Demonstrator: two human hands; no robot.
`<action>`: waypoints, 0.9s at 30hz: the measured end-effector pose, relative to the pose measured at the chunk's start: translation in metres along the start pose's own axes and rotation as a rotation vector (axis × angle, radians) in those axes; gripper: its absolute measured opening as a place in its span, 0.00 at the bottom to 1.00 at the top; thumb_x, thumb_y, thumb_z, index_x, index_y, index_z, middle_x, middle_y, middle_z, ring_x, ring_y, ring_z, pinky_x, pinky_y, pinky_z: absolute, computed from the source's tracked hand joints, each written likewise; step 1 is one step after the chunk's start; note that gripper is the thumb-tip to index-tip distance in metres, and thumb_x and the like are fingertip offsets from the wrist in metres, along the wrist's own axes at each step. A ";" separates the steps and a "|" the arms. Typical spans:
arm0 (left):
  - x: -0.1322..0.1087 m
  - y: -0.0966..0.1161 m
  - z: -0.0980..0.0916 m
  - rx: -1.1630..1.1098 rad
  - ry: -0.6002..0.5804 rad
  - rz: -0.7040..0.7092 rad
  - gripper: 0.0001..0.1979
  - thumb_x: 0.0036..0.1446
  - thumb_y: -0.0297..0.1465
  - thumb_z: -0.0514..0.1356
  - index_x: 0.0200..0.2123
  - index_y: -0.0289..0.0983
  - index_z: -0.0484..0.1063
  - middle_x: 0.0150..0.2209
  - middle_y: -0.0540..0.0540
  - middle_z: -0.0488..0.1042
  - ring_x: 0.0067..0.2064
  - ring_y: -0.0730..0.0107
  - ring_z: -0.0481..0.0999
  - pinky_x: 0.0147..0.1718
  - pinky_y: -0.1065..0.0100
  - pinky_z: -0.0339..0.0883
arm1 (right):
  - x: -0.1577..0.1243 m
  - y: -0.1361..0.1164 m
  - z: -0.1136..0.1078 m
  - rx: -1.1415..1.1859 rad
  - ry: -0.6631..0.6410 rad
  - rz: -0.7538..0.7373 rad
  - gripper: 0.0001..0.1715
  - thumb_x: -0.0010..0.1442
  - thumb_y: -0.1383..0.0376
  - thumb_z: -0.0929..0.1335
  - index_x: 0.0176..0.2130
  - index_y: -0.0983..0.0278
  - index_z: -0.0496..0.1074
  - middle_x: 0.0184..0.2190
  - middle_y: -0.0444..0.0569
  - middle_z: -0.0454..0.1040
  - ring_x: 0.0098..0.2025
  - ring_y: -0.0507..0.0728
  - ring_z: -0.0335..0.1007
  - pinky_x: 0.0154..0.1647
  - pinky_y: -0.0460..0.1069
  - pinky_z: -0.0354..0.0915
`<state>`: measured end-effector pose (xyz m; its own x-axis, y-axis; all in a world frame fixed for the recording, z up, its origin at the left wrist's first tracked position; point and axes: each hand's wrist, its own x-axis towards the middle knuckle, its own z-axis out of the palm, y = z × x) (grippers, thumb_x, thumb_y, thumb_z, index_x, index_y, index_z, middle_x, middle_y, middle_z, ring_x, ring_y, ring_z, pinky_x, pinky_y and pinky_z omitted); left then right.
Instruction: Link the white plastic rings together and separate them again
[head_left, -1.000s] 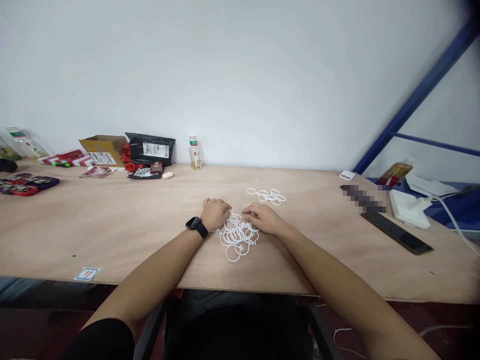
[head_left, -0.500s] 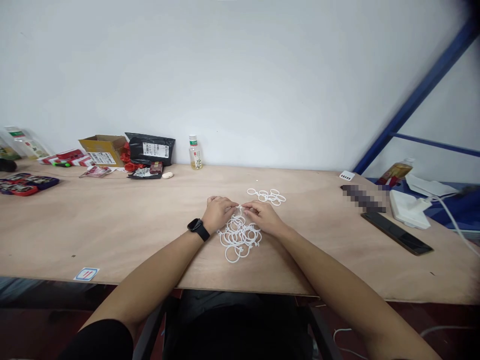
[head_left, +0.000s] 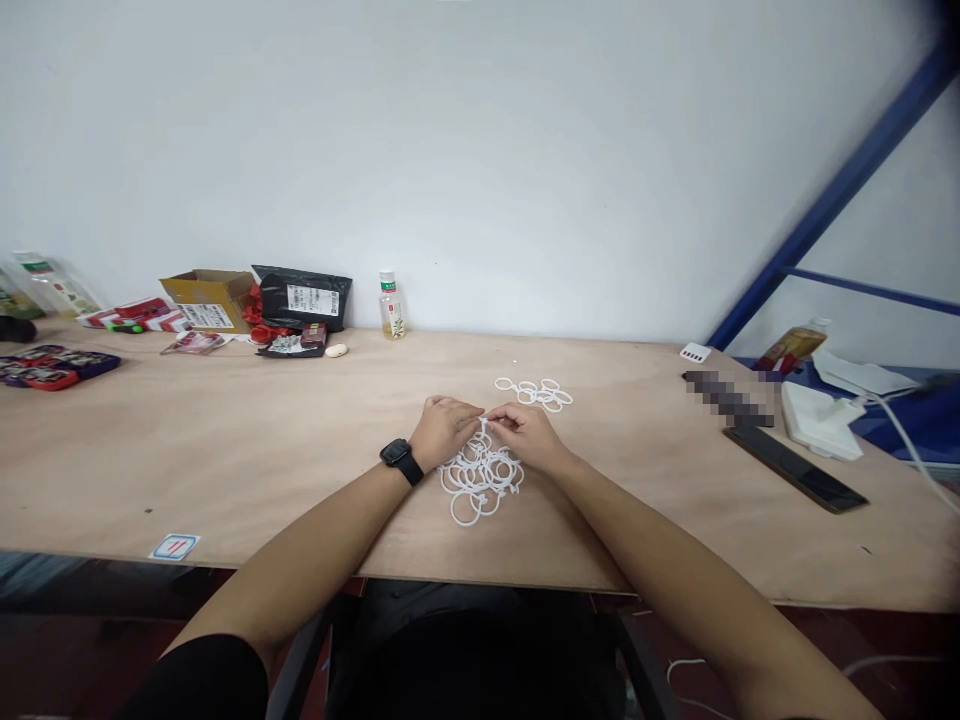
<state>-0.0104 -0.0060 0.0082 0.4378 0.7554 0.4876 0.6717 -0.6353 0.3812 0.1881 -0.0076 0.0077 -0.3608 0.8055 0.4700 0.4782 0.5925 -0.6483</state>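
Observation:
My left hand [head_left: 448,428], with a black watch on its wrist, and my right hand [head_left: 529,436] meet fingertip to fingertip in front of me. Between them they pinch the small clasp of a white plastic ring [head_left: 484,426], which looks like a curtain ring. Just below, a tangled pile of similar white rings [head_left: 480,480] lies on the table, partly covered by my fingers. Beyond my right hand is a smaller group of white rings [head_left: 544,394], lying flat and overlapping. Fingers hide much of the held clasp.
The wooden table [head_left: 262,440] runs up to a wall. Along the back left stand a drink bottle [head_left: 391,308], a black parcel bag [head_left: 304,298] and an open cardboard box [head_left: 210,300]. To the right lie a phone [head_left: 795,468] and a white charger [head_left: 821,420] with a cable.
Both hands have shifted slightly toward me, and the pinched clasp sits a little lower over the pile. The two groups of rings look the same.

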 end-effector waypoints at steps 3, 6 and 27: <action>0.000 0.001 -0.001 -0.024 0.046 -0.008 0.10 0.60 0.38 0.59 0.42 0.45 0.78 0.47 0.47 0.78 0.49 0.64 0.74 0.53 0.56 0.57 | 0.000 -0.001 0.000 -0.020 0.053 0.009 0.09 0.58 0.62 0.68 0.36 0.62 0.77 0.26 0.45 0.76 0.27 0.52 0.68 0.29 0.46 0.64; -0.001 0.003 -0.003 -0.037 0.076 0.016 0.09 0.60 0.38 0.59 0.38 0.44 0.78 0.45 0.49 0.79 0.48 0.66 0.74 0.54 0.56 0.56 | 0.000 -0.003 -0.001 -0.020 0.059 0.007 0.08 0.58 0.63 0.68 0.35 0.62 0.78 0.25 0.45 0.76 0.27 0.52 0.69 0.29 0.46 0.64; 0.000 0.001 -0.002 0.010 0.007 -0.066 0.10 0.60 0.36 0.57 0.42 0.43 0.76 0.46 0.48 0.77 0.50 0.64 0.71 0.54 0.57 0.53 | 0.005 0.008 -0.015 -0.402 0.144 0.031 0.11 0.61 0.64 0.64 0.39 0.61 0.77 0.34 0.47 0.80 0.35 0.55 0.74 0.38 0.48 0.64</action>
<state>-0.0106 -0.0067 0.0101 0.3882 0.7947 0.4667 0.7053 -0.5821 0.4047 0.2025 0.0009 0.0141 -0.2395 0.7994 0.5510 0.7717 0.5011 -0.3916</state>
